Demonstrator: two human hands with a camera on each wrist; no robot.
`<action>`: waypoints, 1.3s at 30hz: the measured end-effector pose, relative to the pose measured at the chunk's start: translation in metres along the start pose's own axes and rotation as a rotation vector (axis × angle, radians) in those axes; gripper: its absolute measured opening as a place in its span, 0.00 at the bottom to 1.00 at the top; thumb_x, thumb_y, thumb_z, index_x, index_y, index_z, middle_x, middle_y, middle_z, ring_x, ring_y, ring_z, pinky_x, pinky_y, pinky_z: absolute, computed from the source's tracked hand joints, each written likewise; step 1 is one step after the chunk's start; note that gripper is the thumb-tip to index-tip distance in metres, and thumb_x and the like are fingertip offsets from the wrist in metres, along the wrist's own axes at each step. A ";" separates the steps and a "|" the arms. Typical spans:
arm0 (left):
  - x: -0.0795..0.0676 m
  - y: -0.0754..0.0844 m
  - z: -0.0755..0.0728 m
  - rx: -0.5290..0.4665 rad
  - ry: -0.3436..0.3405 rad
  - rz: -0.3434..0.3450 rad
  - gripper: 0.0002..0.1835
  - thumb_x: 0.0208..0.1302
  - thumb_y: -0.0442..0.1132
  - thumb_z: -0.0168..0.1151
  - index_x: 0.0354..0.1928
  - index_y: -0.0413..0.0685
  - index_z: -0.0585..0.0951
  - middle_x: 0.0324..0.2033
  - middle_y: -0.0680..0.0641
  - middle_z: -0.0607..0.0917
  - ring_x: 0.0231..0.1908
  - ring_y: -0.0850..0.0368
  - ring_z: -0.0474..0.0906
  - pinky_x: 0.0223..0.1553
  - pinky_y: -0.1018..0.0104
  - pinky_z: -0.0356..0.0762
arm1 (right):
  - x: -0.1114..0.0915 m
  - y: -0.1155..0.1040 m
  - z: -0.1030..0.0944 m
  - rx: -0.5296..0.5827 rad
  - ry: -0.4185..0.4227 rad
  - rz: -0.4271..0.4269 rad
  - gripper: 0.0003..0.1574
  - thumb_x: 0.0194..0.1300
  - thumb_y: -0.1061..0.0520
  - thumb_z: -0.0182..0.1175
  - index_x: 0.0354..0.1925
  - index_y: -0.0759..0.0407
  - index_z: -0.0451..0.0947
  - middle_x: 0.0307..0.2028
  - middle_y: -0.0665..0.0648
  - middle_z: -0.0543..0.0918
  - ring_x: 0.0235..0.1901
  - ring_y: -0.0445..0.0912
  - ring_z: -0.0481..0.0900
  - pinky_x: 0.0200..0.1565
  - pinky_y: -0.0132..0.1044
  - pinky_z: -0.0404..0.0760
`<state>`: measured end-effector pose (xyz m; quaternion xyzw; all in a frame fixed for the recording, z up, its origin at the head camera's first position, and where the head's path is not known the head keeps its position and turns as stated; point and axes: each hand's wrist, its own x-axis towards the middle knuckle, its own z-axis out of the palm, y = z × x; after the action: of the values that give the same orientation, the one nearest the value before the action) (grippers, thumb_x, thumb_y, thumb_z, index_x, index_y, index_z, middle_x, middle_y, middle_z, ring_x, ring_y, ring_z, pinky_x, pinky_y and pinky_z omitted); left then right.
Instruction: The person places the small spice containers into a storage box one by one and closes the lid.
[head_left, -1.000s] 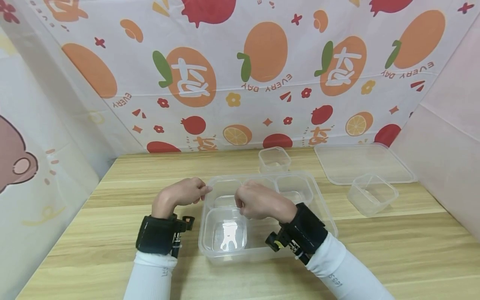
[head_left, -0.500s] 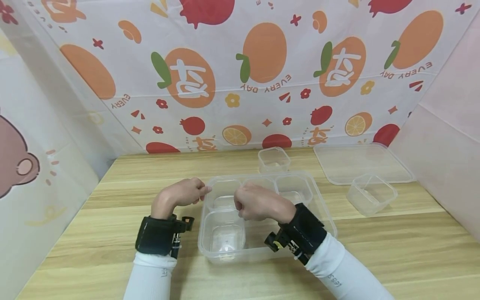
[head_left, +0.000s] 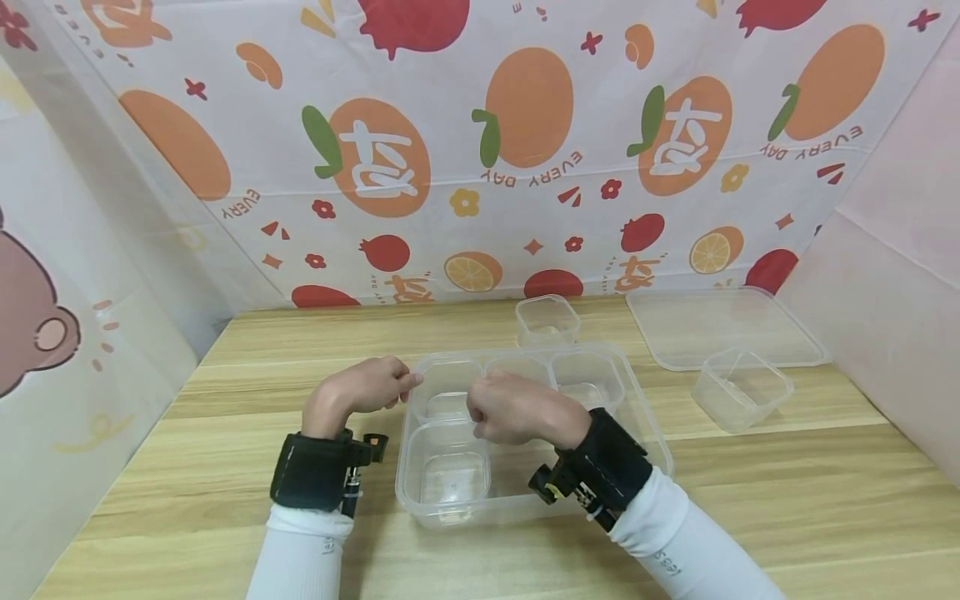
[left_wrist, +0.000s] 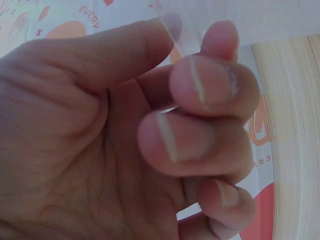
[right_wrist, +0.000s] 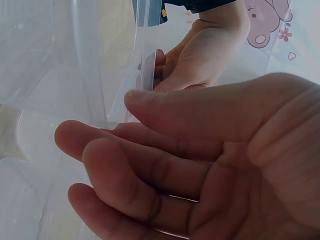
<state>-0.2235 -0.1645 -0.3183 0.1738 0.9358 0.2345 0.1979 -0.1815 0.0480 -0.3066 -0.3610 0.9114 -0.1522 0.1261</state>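
Baring right palm (right_wrist: 227, 187): right wrist only.

a clear box (head_left: 517, 510) sits flat, holding small clear cups (head_left: 452, 477).

"EVERY DAY" (head_left: 534, 173) could be read a few times on the fruit-print cloth (head_left: 450, 150), and "EVERY" (left_wrist: 89, 17) got picked up in the left wrist view too; white characters (head_left: 381, 160) on the printed oranges (head_left: 416, 158) and tiny lettering (head_left: 667, 563) on the white sleeves (head_left: 701, 554) couldn't be made out
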 end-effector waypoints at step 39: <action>-0.001 -0.001 0.004 0.010 0.001 0.005 0.15 0.69 0.44 0.45 0.29 0.43 0.76 0.17 0.49 0.68 0.20 0.56 0.62 0.25 0.62 0.61 | -0.045 0.024 -0.026 -0.252 0.588 0.033 0.10 0.54 0.62 0.60 0.19 0.54 0.74 0.13 0.47 0.67 0.16 0.41 0.63 0.18 0.31 0.63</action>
<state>-0.2211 -0.1635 -0.3220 0.1770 0.9366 0.2306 0.1958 -0.1730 0.1011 -0.2861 -0.2996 0.9261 -0.1339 -0.1861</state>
